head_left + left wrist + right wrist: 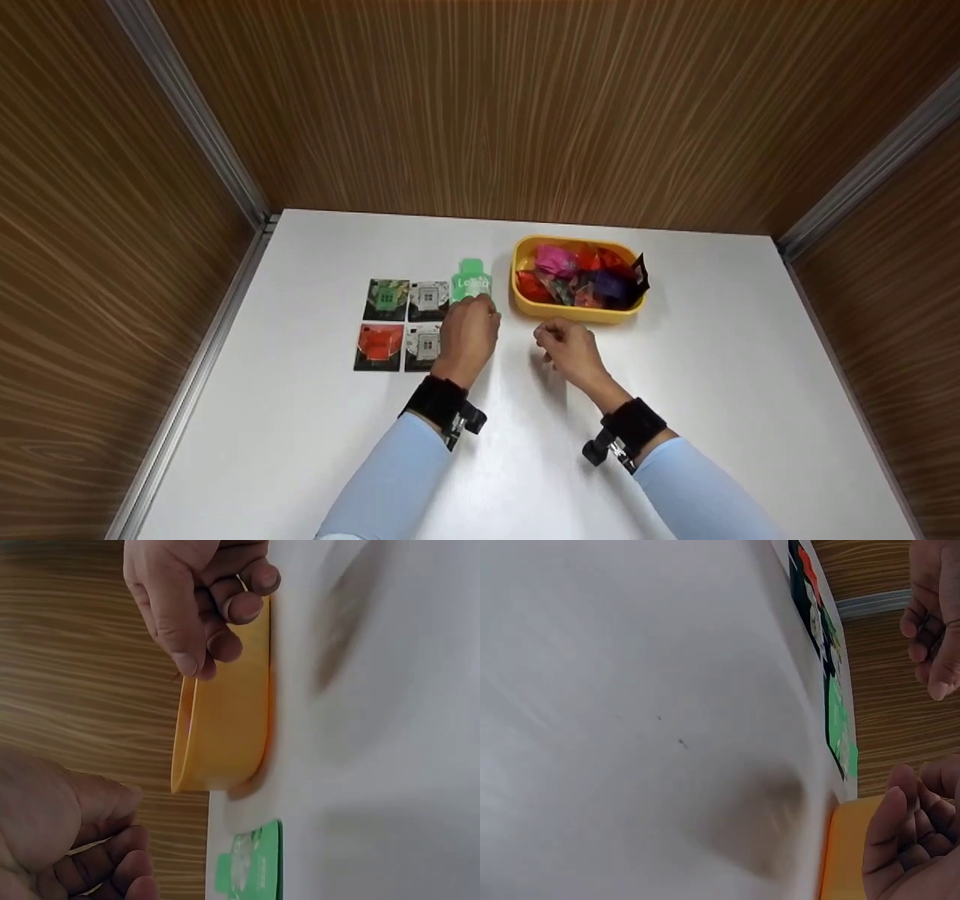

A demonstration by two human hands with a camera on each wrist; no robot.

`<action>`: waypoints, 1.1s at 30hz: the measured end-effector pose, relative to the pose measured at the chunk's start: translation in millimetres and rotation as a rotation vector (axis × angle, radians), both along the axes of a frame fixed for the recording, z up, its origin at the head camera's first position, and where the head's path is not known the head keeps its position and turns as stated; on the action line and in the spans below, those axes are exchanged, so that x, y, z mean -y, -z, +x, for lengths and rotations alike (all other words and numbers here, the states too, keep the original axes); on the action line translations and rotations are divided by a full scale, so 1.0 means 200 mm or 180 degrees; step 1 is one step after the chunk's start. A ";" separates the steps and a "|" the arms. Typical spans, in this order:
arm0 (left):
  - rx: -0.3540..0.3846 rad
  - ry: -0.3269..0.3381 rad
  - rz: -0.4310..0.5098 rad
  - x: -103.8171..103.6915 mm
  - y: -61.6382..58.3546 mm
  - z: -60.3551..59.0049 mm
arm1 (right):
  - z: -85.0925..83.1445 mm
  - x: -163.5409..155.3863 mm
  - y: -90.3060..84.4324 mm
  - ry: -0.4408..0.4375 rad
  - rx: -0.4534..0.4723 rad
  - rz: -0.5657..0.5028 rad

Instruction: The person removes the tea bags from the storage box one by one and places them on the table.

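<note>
Four dark packets; one green pouch by left hand; one yellow tub; both hands loosely curled, empty

head: high, looking down | wrists: low, close, sideways | shared: yellow tray, green packet

Both forearms are wearing light blue, close-fitting sleeves reaching down to the wrists. Each wrist is carrying a wide black fabric band. A small black camera mount with silver metal fittings is projecting from the band behind the left hand, on its inner side, and a matching black mount with metal hardware is sitting on the band behind the right hand. Both hands are bare, showing no gloves.
</note>
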State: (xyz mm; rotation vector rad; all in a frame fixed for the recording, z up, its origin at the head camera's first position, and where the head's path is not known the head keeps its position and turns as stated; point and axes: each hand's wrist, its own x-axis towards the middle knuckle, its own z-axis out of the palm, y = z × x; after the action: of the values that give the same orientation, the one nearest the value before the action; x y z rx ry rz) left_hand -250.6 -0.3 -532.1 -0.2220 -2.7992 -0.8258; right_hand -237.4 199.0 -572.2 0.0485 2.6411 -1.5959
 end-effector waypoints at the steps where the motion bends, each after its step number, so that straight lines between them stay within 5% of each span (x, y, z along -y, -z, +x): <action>1: -0.0023 0.0019 0.0002 -0.02 -0.01 -0.01 | -0.01 0.00 -0.01 -0.0005 -0.0014 0.0013; 7: -0.0190 0.0111 -0.0071 -0.11 -0.02 -0.05 | -0.08 -0.06 -0.05 -0.0070 -0.0145 0.0272; 14: -0.0414 0.0274 -0.0206 -0.18 0.01 -0.11 | -0.22 -0.20 -0.12 -0.0035 -0.0511 0.1030; 19: -0.0288 0.0430 -0.0263 -0.25 0.02 -0.15 | -0.34 -0.29 -0.17 0.0083 -0.0587 0.1525; 25: -0.0085 0.0556 -0.0521 -0.33 0.06 -0.18 | -0.43 -0.31 -0.17 -0.0179 -0.0408 0.2134; 33: -0.0564 0.0623 -0.0847 -0.34 0.13 -0.20 | -0.45 -0.30 -0.14 -0.0295 -0.0422 0.2498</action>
State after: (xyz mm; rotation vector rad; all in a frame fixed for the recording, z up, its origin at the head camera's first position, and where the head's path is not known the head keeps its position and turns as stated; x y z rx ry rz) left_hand -291.4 68.6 -558.5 -0.5898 -2.7397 -0.4410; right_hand -326.7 258.4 -544.1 -0.1483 3.1275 -0.4718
